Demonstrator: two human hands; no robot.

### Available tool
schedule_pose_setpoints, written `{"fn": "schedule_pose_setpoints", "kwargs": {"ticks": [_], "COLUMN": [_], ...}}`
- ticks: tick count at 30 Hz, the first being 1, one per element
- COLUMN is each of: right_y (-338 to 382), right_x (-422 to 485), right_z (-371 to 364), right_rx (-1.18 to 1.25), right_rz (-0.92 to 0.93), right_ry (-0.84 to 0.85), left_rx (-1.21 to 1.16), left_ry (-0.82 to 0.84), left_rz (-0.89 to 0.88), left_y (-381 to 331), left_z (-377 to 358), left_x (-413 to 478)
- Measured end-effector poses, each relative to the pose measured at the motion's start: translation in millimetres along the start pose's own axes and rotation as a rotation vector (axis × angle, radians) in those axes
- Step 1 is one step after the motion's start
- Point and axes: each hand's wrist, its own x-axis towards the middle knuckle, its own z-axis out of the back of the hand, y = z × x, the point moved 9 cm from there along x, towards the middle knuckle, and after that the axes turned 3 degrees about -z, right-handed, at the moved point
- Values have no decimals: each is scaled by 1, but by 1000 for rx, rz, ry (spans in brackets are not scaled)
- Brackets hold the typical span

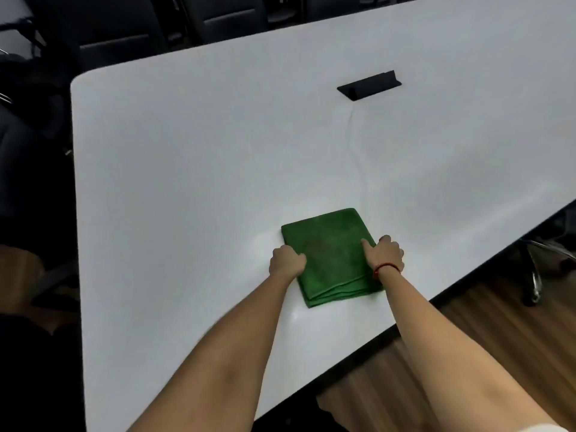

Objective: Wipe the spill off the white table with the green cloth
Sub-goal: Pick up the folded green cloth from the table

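A folded green cloth (332, 254) lies flat on the white table (193, 169), near its front right edge. My left hand (287, 260) grips the cloth's left edge with curled fingers. My right hand (385, 252), with a red band at the wrist, holds the cloth's right edge, its fingers curled and the thumb lying on top of the fabric. A faint wet sheen shows on the table just left of the cloth and below it; no clear spill outline is visible.
A black cable box (369, 85) is set into the table at the back right, with a thin white cable (353, 145) running from it toward the cloth. Dark chairs (224, 17) stand beyond the far edge. A chair base (536, 275) stands on the wooden floor at right.
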Motion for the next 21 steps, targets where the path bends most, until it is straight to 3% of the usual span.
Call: {"fn": "schedule_pose_setpoints", "kwargs": {"ticks": [3, 8, 14, 21], "right_y": [-8, -5, 31, 77], "right_x": [-10, -19, -23, -93], "right_z": [-5, -20, -19, -39], "right_rx": [-21, 153, 411, 451], "right_rz": [-98, -152, -39, 201], "right_ry": [25, 141, 258, 387], "left_rx": [-163, -437, -520, -516], "left_ry": [7, 100, 52, -196], "left_rz": [129, 244, 96, -12], "left_y": [7, 14, -3, 41], "left_z": [-8, -21, 9, 105], "left_x": [-4, -6, -8, -50]}}
